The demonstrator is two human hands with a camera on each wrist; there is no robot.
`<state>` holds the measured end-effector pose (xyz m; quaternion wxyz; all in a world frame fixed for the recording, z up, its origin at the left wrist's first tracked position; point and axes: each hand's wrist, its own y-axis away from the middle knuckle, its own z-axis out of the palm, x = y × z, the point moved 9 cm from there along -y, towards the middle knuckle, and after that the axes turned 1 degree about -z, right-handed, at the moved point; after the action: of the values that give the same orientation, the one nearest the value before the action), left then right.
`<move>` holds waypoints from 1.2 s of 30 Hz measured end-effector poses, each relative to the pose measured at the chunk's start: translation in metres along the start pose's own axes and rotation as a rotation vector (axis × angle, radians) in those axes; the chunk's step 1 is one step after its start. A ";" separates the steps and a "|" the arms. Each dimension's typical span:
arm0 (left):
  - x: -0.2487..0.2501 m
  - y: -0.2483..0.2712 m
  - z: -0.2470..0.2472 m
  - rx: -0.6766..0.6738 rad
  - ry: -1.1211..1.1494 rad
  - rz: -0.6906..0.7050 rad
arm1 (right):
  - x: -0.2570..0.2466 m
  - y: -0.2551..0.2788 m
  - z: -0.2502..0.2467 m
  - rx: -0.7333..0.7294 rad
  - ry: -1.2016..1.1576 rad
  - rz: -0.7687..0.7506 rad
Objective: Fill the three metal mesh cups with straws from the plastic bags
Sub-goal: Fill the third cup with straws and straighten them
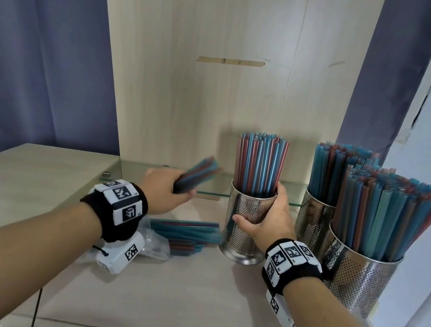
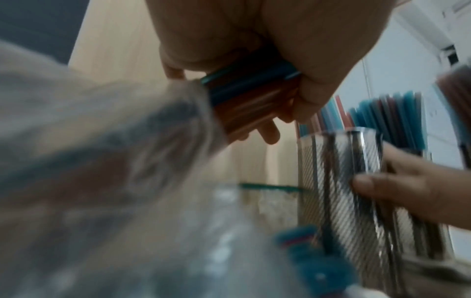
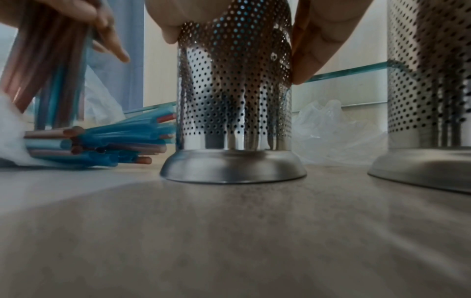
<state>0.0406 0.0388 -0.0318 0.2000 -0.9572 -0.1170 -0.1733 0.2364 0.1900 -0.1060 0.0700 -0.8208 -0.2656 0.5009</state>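
Plastic straws (image 1: 198, 174): light, slippery; left hand (image 1: 167, 189) grips bundle mid-length. Right hand (image 1: 267, 219) clasps cup (image 1: 246, 224) wall, steadying it.

Three cups on the bench (image 1: 188, 299), middle cup (image 1: 248, 224) left of two cups (image 1: 357, 274) at right, loose straws (image 1: 187, 233) and bag (image 1: 153, 246) left of it, glass shelf (image 1: 214, 182) behind.
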 end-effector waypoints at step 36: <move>0.065 0.025 0.016 0.092 0.917 0.038 | -0.003 0.003 0.000 0.012 -0.014 -0.014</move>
<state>0.1115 0.0339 -0.0299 0.2763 -0.7740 -0.0066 -0.5697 0.2363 0.1863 -0.1047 0.0765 -0.8148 -0.2690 0.5078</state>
